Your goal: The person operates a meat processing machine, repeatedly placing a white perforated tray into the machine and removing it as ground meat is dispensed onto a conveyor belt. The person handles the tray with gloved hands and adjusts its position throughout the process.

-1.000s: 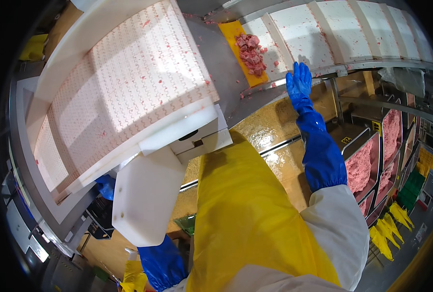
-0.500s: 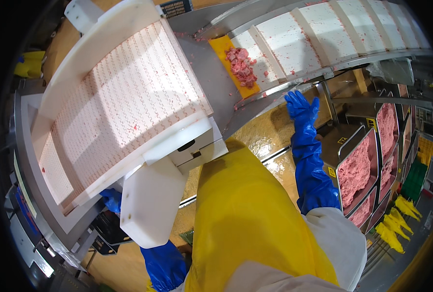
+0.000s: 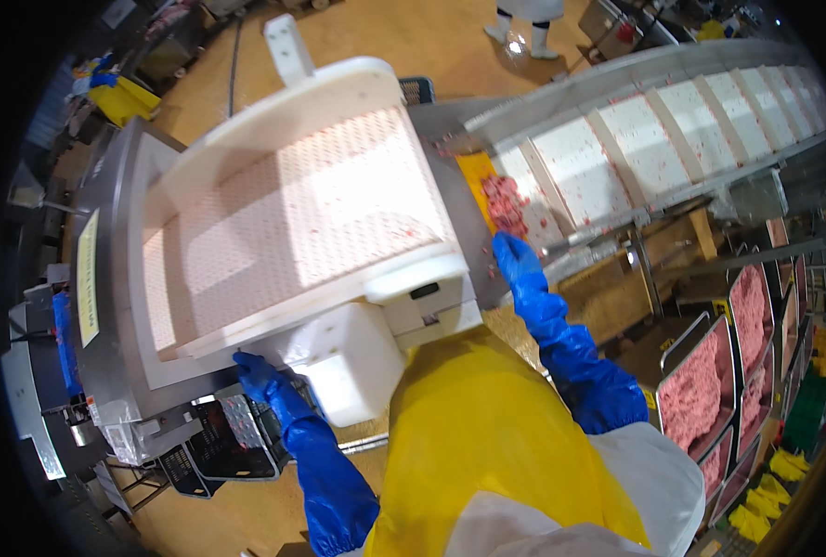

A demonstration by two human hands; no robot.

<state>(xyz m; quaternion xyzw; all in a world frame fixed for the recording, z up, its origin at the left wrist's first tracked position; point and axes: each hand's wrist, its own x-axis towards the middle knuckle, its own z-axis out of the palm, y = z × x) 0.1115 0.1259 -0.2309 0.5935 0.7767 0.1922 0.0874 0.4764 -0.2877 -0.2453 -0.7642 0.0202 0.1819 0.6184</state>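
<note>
My right hand (image 3: 517, 257), in a blue glove, reaches to the low end of the conveyor, its fingers stretched out beside the near edge. Just past the fingertips lies a small heap of pink-red meat pieces (image 3: 506, 204), on the belt next to a yellow strip (image 3: 474, 174). I cannot tell whether the fingers touch the meat. My left hand (image 3: 259, 375), also blue-gloved, is at the lower front edge of the steel machine, fingers extended and nothing seen in them. To its right is a white block-shaped housing (image 3: 352, 367).
A white perforated belt (image 3: 292, 213) with meat specks runs inside a curved white guard (image 3: 357, 84). The cleated conveyor (image 3: 631, 139) extends to the right. Metal bins of ground meat (image 3: 696, 395) stand at right, black crates (image 3: 232, 446) at lower left. A person in white boots (image 3: 541, 42) stands far off.
My right hand has moved left to the conveyor's low end, its spread fingers drawn together. My left hand has come into fuller view at the machine's edge. The view has shifted.
</note>
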